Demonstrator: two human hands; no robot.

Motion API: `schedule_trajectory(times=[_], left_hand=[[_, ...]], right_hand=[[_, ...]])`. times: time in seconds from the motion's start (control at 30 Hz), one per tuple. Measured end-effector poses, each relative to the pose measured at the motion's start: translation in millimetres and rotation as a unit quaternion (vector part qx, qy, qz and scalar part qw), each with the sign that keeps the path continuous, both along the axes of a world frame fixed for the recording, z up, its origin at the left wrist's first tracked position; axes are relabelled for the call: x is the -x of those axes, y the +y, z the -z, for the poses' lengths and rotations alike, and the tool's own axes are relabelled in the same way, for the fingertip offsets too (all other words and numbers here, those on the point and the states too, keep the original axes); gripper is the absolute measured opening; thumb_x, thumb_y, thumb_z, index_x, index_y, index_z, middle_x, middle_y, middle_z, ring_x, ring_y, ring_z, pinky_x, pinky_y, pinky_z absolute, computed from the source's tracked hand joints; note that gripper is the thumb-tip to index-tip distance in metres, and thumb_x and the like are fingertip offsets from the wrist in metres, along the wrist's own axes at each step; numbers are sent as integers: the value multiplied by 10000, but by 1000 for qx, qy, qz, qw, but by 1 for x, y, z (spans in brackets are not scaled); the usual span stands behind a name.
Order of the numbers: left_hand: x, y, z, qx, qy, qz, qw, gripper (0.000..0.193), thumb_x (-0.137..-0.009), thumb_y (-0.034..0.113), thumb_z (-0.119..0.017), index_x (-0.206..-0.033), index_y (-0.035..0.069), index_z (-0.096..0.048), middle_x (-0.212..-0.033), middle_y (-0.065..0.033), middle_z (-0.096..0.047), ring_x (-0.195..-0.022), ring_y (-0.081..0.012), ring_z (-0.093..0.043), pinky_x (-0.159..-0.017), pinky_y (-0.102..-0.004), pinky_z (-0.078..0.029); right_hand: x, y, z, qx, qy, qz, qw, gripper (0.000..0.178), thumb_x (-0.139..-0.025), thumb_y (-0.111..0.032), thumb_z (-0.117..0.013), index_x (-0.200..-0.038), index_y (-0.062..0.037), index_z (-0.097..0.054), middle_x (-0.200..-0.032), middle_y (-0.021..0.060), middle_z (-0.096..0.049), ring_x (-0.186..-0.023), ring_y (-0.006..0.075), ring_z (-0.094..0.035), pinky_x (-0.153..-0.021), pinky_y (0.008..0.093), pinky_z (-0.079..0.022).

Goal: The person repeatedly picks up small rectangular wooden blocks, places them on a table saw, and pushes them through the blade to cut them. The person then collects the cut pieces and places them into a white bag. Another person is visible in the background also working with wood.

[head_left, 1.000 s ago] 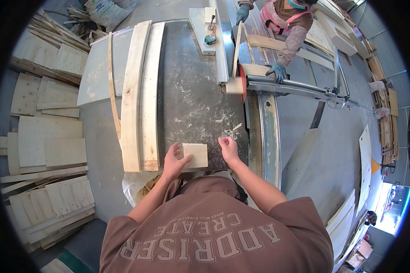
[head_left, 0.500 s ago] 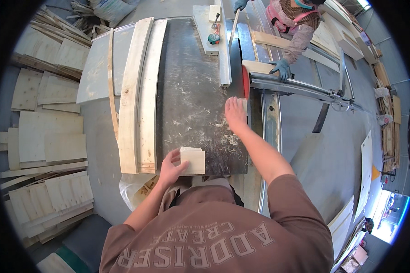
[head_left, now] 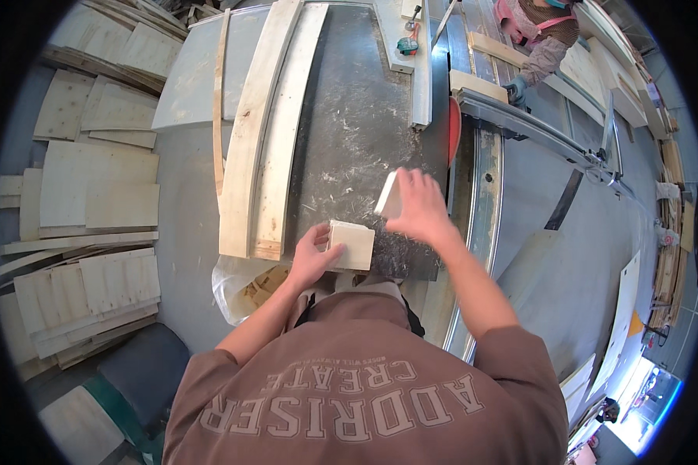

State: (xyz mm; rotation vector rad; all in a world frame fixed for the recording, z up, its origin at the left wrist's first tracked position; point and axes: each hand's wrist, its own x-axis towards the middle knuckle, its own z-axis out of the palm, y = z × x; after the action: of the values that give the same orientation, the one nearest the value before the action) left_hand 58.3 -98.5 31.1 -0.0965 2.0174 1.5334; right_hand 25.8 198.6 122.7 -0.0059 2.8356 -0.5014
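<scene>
A small stack of square wooden pieces (head_left: 354,248) stands at the near edge of the dark saw table (head_left: 341,132). My left hand (head_left: 313,256) grips its left side, thumb on the near face and fingers behind. Above the table, to the right of the stack, my right hand (head_left: 425,205) is closed on a single flat wooden piece (head_left: 388,194), tilted with its pale edge up. Beyond that hand is the red blade guard (head_left: 454,130), beside the end of the metal fence (head_left: 421,93).
Two long boards (head_left: 257,132) and a thin strip (head_left: 221,108) lie along the table's left. A tape measure (head_left: 407,45) rests near the fence. At far right, a co-worker's gloved hand (head_left: 516,89) is at a board (head_left: 479,85) on the sliding carriage. Wood panels (head_left: 101,182) are piled left.
My right hand has come back from beside the red guard, lifting the wooden piece toward the stack. My left hand keeps hold of the stack. The whole view has shifted.
</scene>
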Motion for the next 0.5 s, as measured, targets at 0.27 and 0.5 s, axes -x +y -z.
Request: schedule_trajectory(times=[0.27, 0.5], left_hand=[[-10, -6, 22, -169, -33, -64, 983, 674, -977, 270, -775, -1495, -95, -547, -1464, -235, -645, -1381, -307, -616, -1142, -415, -501], [-19, 0, -6, -10, 33, -13, 999, 679, -968, 324, -782, -1468, -85, -575, -1348, -224, -720, -1270, -292, -689, -1106, -406, -523]], right_hand=[[-71, -105, -6, -11, 96, -118, 988, 963, -655, -303, -921, -1459, -17, -474, -1272, 194, -575, -1245, 390, -570, -1198, 537, -388], [-96, -107, 21, 115, 126, 77, 982, 1132, -817, -468, -879, -1647, 41, -301, -1485, 265, -530, -1391, 420, -525, -1244, 530, -354]])
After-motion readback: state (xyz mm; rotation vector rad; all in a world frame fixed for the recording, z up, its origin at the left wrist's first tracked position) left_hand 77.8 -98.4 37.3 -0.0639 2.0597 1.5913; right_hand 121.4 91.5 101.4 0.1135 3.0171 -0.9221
